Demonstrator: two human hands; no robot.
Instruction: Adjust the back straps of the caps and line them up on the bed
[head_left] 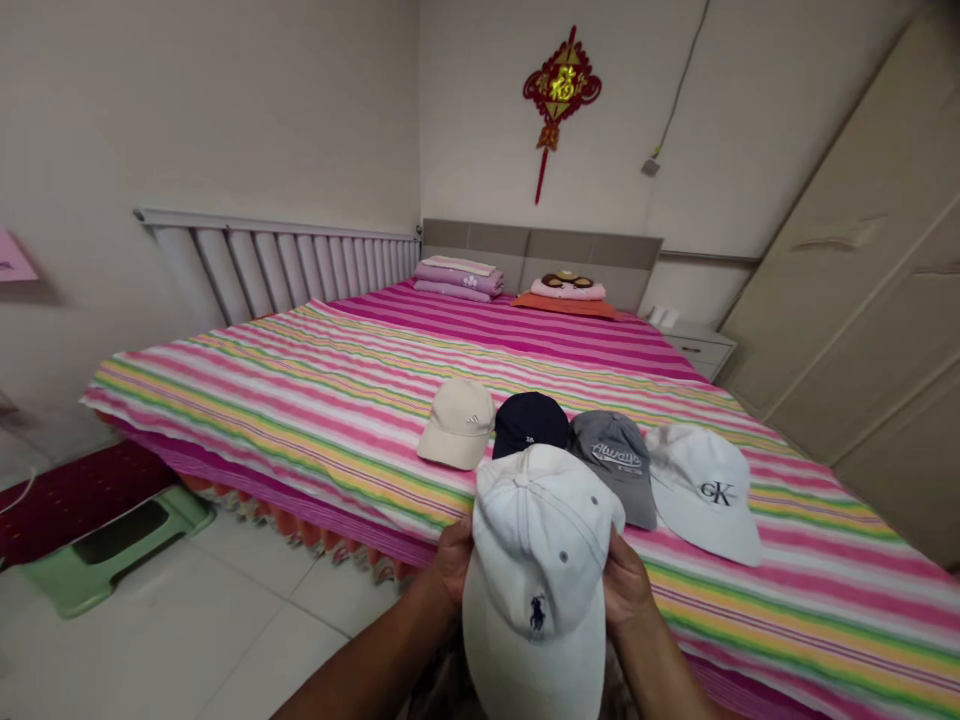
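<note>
Between my two hands is a white baseball cap (536,560) with a small dark horse-rider emblem, its brim pointing down toward me. My left hand (454,562) grips its left edge, and my right hand (627,580) grips the right edge; some fingers are hidden by the cap. Beyond it, a row of caps lies on the bed: a beige cap (459,420), a navy cap (531,420) partly covered by the held one, a grey cap (619,465) with white lettering, and a white CK cap (705,490).
A striped sheet (285,400) covers the bed. Folded purple bedding (457,280) and a pink-and-orange pile (566,295) sit by the headboard (480,242). A radiator (277,255) runs along the left wall. On the floor at left stands a green stool (112,560); a nightstand (701,348) is at far right.
</note>
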